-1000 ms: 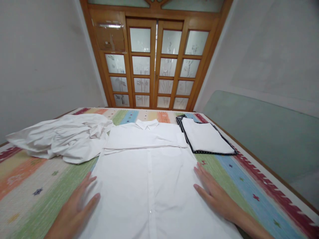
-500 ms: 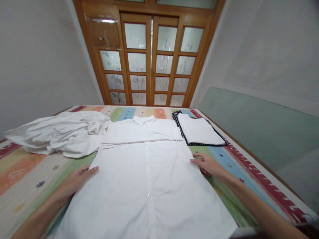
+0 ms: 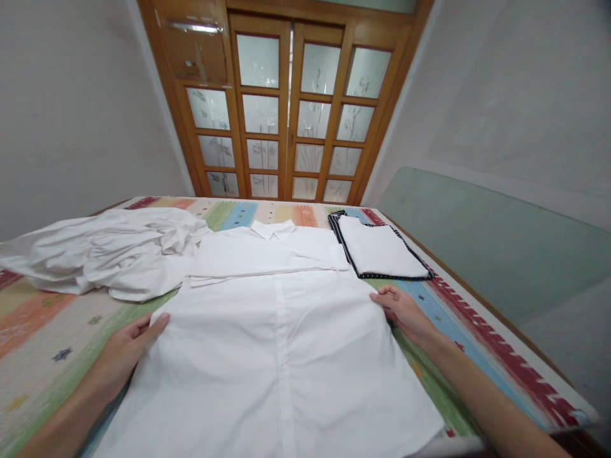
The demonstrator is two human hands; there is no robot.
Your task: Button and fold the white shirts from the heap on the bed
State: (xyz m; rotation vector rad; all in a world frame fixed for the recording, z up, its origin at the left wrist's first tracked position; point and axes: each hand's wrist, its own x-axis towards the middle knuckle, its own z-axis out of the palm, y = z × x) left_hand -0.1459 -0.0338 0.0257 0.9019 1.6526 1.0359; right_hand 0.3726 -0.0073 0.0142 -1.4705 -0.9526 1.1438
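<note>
A white button-up shirt (image 3: 229,356) lies front up before me, its collar at the far end and its sleeves folded across the chest. My left hand (image 3: 136,340) pinches its left side edge between thumb and fingers. On the opposite edge, my right hand (image 3: 401,310) grips the fabric the same way. Between both hands the cloth is slightly raised and softly creased. The shirt's lower end runs out of view at the bottom.
A crumpled heap of white cloth (image 3: 109,254) lies to the left. Folded white and black-striped garments (image 3: 382,248) sit at the right. Underneath is a colourful striped cover (image 3: 42,324). Wooden glass-paned doors (image 3: 286,114) stand beyond; a pale green board (image 3: 501,235) leans at the right wall.
Both hands have closed on the shirt's side edges. The fabric between them has lifted a little and creased. My left hand has shifted slightly left.
</note>
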